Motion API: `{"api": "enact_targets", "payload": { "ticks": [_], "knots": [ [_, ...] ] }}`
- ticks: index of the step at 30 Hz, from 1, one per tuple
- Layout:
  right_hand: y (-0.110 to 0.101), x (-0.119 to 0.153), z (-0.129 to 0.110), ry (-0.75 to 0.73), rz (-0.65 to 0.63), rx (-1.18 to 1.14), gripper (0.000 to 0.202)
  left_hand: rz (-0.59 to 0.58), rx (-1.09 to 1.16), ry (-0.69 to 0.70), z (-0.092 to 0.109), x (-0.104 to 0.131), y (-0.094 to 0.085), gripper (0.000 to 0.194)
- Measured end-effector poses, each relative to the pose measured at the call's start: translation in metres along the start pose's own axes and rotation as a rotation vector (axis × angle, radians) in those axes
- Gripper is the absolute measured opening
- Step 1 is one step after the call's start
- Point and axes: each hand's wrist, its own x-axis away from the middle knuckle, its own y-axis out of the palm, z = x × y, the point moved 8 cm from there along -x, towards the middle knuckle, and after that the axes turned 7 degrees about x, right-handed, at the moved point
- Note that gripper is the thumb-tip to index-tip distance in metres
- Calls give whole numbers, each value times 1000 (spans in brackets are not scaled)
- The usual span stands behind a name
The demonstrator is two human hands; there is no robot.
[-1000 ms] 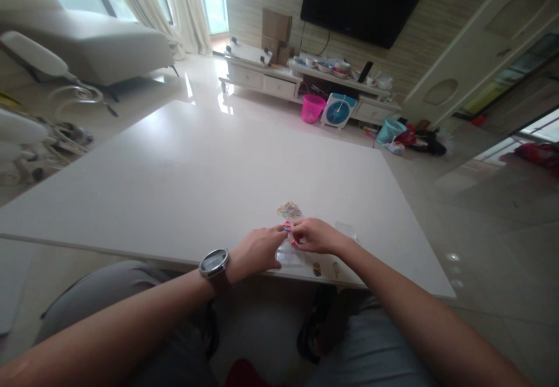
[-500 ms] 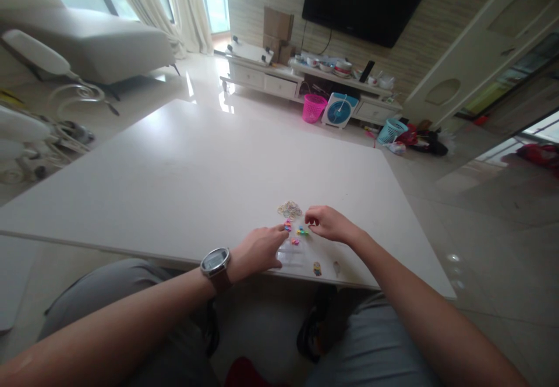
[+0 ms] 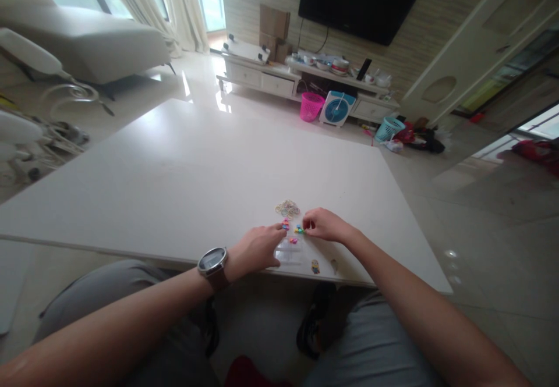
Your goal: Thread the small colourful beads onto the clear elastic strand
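My left hand lies at the left side of a shallow clear plastic box, thumb and forefinger spread apart. Its fingertips are beside a small cluster of pink, orange and blue pieces. To the right, my right hand has its fingers curled into a pinch. Those fingertips meet the right end of a cluster of small green, yellow and blue pieces; whatever is between them is too small to make out. Pink and orange pieces are at the box's far edge. Beyond both hands is a pile of thin coloured bands.
A cartoon figure and a small pale item lie near the front edge of the white table. Across the floor are a pink basket, a box fan and a low TV cabinet.
My right hand has moved slightly left and down, bringing its fingertips against the green and yellow pieces. My left hand keeps its place by the box. The whole view has shifted a little.
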Motion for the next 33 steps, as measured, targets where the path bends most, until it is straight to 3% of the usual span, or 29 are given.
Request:
{"api": "enact_targets", "payload": {
  "ticks": [5,9,12,16,25,33],
  "knots": [
    [-10,3,-3,3,33,30,8,3,-7,4,-1,0,1,42],
    [-20,9,-25,-145,74,-116,8,4,1,6,-1,1,1,43],
    [-18,11,-47,-274,64,-180,8,6,3,5,-1,1,0,41],
    [-5,8,-63,-341,36,-74,12,-10,-8,-8,0,1,0,39],
    [6,1,-66,-339,15,-27,11,0,24,12,-2,-1,3,46],
    [-14,4,-48,-315,42,-135,13,2,39,1,-2,0,3,49]
  ]
}}
